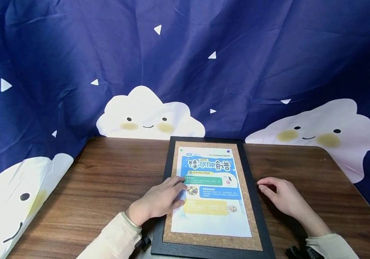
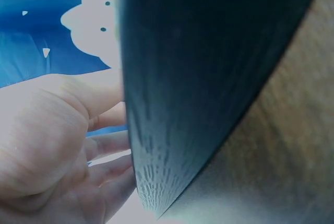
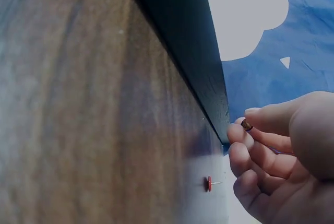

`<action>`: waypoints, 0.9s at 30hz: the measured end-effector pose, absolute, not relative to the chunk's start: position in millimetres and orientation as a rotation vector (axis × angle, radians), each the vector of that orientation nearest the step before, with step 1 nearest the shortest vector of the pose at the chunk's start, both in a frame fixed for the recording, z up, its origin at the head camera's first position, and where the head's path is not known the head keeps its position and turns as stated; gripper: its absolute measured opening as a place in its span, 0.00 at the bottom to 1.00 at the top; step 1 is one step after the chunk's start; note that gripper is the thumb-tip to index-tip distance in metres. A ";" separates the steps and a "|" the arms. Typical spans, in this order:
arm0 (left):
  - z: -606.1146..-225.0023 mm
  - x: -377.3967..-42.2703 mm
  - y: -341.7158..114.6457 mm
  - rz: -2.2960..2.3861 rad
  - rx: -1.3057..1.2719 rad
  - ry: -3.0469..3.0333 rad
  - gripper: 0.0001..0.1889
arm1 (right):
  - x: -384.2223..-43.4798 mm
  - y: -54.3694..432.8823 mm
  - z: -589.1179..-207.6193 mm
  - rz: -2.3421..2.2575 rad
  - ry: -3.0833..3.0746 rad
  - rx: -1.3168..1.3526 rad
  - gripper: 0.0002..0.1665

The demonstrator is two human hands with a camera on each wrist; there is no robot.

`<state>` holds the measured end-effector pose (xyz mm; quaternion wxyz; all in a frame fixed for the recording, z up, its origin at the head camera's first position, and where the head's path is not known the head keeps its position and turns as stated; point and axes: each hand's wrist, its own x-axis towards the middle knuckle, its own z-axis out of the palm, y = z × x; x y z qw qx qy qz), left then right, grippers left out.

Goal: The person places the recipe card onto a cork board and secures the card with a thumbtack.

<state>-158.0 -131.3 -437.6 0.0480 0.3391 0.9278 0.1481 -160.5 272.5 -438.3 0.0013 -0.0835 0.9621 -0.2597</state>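
Note:
A cork board [image 1: 256, 242] in a black frame lies on the table, with a printed poster [image 1: 210, 225] on its cork. One green tack [image 1: 181, 150] sits at the poster's top left corner and a purple tack [image 1: 228, 151] at its top right. My left hand [image 1: 160, 198] rests across the frame's left side, its fingertips on the poster's left edge. Just right of the frame, my right hand [image 1: 285, 198] pinches a small brownish thumbtack [image 3: 247, 125] between thumb and forefinger, mostly covered by the fingertips. Below that hand in the right wrist view, a red thumbtack [image 3: 210, 183] lies on the tabletop.
The brown wooden table [image 1: 113, 172] extends to both sides of the board. Behind it hangs a blue cloth [image 1: 178, 64] with white clouds and triangles, close to the table's back edge.

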 end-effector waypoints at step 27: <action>-437.3 -158.4 -132.8 0.440 1.054 2.826 0.20 | -156.6 276.0 -435.0 -0.821 2.966 -0.244 0.05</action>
